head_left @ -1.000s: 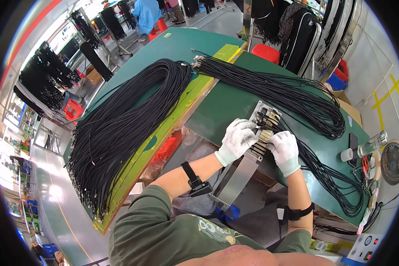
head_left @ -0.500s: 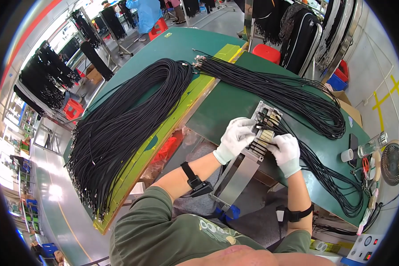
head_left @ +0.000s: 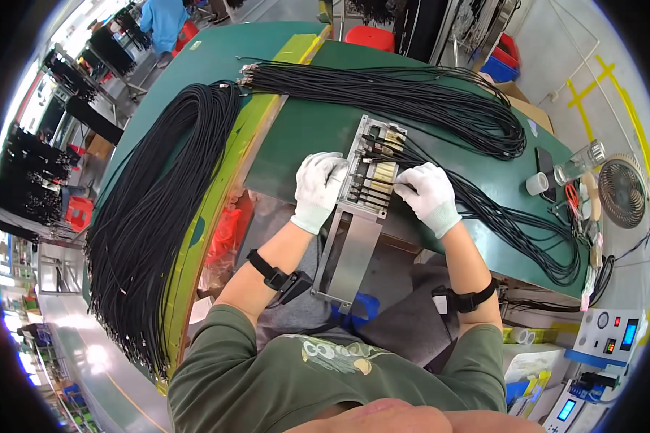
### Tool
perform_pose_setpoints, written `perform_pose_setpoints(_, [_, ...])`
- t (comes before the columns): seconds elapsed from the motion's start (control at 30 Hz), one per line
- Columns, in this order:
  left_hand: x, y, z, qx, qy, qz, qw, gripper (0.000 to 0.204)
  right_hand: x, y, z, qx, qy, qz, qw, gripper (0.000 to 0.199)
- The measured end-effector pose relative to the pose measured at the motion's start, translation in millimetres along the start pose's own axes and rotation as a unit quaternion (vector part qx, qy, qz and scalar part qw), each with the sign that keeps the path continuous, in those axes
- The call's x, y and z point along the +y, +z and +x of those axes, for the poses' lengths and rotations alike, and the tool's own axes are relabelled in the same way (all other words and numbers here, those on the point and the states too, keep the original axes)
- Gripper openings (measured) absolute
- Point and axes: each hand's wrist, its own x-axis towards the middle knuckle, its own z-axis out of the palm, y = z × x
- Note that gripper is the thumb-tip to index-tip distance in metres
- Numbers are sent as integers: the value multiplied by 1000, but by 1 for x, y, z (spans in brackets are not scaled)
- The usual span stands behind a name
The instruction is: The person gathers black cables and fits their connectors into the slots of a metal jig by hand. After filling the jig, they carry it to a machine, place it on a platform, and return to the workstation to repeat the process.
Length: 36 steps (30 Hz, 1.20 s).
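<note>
A metal fixture [head_left: 374, 169] with pale blocks in its slots stands at the table's near edge, and several short black cable ends lie side by side across it. My white-gloved left hand [head_left: 321, 189] is at its left edge, fingers curled together; whether anything is in them is hidden. On the other side, my gloved right hand [head_left: 427, 195] has thumb and fingertips closed near the fixture's right edge. What they pinch is too small to make out. Black cables [head_left: 484, 209] run from the fixture behind my right hand and loop over the table to the right.
A large bundle of black cables [head_left: 159, 209] covers the left table beside a yellow strip [head_left: 231, 166]. Another bundle [head_left: 383, 94] lies beyond the fixture. At right are a white cup [head_left: 536, 184], a clear jar [head_left: 574, 167], a phone [head_left: 545, 164] and a small fan [head_left: 622, 189].
The view has shifted, so the table and fixture sit farther left and higher. My left hand has drawn back from over the fixture to its left edge; my right hand stays at the right side.
</note>
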Motion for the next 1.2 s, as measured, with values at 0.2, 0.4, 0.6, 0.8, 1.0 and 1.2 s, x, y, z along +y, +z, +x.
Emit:
perform_pose_setpoints(0.2, [-4, 5, -3, 0, 11, 6, 1000, 16, 4, 7, -4, 8, 2, -45, 999, 9])
perform_pose_setpoints(0.4, [0, 3, -5, -22, -13, 25, 999, 17, 4, 10, -3, 52, -23, -76, 996, 9])
perform_pose_setpoints(0.6, [-2, 4, -5, -27, -12, 33, 999, 18, 3, 11, -4, 61, -72, -99, 991, 13])
perform_pose_setpoints(0.8, [0, 3, -4, -36, -21, 27, 999, 17, 3, 14, -5, 93, -116, -102, 984, 18])
perform_pose_setpoints(1.0, [-3, 6, -5, -32, -7, 26, 999, 17, -2, 13, -7, 123, -127, -69, 982, 23])
perform_pose_setpoints(1.2, [-1, 6, -4, -35, -22, 13, 999, 18, -1, 13, -8, 116, -129, -73, 982, 23])
